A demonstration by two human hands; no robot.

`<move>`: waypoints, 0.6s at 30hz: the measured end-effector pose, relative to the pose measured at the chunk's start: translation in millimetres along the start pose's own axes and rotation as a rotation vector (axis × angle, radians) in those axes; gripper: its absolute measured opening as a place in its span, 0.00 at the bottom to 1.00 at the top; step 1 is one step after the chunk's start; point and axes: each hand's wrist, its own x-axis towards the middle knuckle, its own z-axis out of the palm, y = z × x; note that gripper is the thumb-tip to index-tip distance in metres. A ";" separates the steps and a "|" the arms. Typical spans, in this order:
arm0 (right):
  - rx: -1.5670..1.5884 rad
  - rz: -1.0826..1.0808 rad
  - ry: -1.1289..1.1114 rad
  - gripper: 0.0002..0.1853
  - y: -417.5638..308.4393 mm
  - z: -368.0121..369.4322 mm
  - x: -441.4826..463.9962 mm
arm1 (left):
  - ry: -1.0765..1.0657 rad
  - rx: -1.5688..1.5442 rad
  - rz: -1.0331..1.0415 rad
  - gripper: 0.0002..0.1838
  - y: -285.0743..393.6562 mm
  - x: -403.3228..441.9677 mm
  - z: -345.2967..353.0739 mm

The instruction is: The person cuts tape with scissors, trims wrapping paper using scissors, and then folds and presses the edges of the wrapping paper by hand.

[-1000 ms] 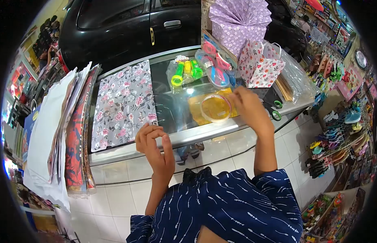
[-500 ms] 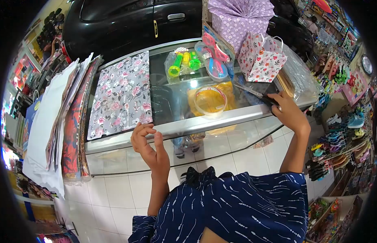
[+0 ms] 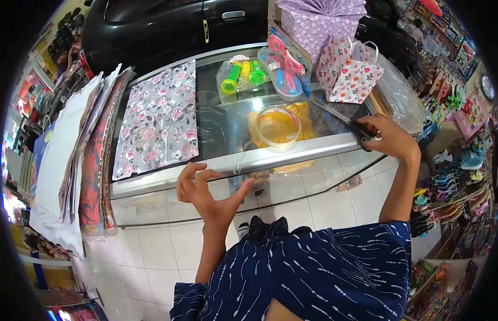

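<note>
My left hand (image 3: 214,198) is in the air just off the counter's front edge, thumb and fingers spread, holding nothing. At the right, my right hand (image 3: 391,138) has its fingers and thumb at the black handles of a pair of scissors (image 3: 337,112). The scissors lie low over the glass counter (image 3: 214,115), blades pointing back and left. A roll of clear tape (image 3: 278,144) rests on the glass between my hands. Grey wrapping paper with pink roses (image 3: 158,117) lies flat at the left, the nearest thing to my left hand.
Behind the scissors stands a floral paper bag (image 3: 351,80), with a lilac gift bag (image 3: 318,35) behind it. Packaged scissors (image 3: 286,80) and green toy tubes (image 3: 243,75) sit mid-counter. Paper sheets (image 3: 67,160) hang at the left end. A black car (image 3: 168,32) is beyond.
My left hand has moved slightly right, its thumb spreading wider from the fingers. My right hand has shifted a little right, still at the scissors' handles. The view has tilted slightly.
</note>
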 end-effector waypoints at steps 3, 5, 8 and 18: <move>0.035 0.092 -0.043 0.27 -3.8 -1.6 5.2 | 0.034 0.033 -0.049 0.27 5.5 1.1 8.2; 0.053 0.106 -0.031 0.26 1.9 2.7 7.8 | 0.063 0.060 -0.042 0.24 4.9 2.1 12.1; 0.074 0.049 0.006 0.25 3.9 3.1 5.9 | 0.080 0.042 -0.022 0.19 1.1 3.1 9.8; 0.103 0.033 0.051 0.26 6.1 7.6 0.6 | 0.022 0.100 0.081 0.13 8.9 9.7 -3.2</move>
